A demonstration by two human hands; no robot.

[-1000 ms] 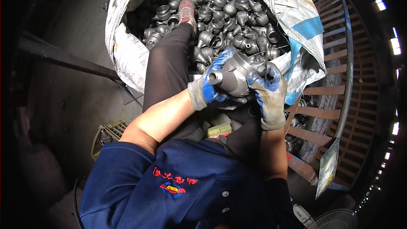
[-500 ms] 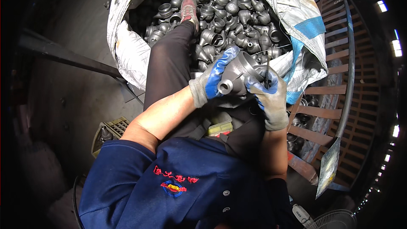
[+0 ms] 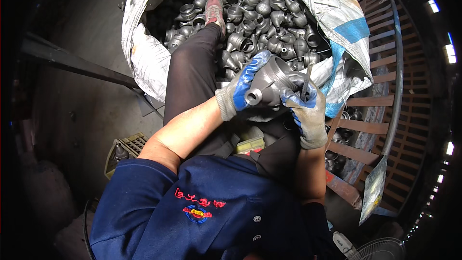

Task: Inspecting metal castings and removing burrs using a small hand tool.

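Observation:
My left hand [image 3: 238, 91], in a grey glove with blue palm, grips a grey cast metal fitting [image 3: 270, 84] over my lap. The fitting has a wide round opening at one end and a small round port facing me. My right hand [image 3: 305, 110], gloved the same way, steadies the fitting's right side and pinches a thin dark rod-like tool [image 3: 306, 83] against its rim. Beyond my hands a large white bulk bag [image 3: 144, 58] holds several similar grey fittings [image 3: 269, 14], and my foot in a reddish shoe [image 3: 214, 10] rests among them.
A rusty metal crate or rack [image 3: 385, 91] stands to the right with more castings under it. A dark metal beam [image 3: 72, 62] runs across the concrete floor on the left. A small slatted crate [image 3: 126, 147] sits by my left side. A fan [image 3: 380, 250] shows at lower right.
The fitting has been turned in my hands so its small port faces me more. My right hand shifted slightly lower along its side with the thin tool at the rim.

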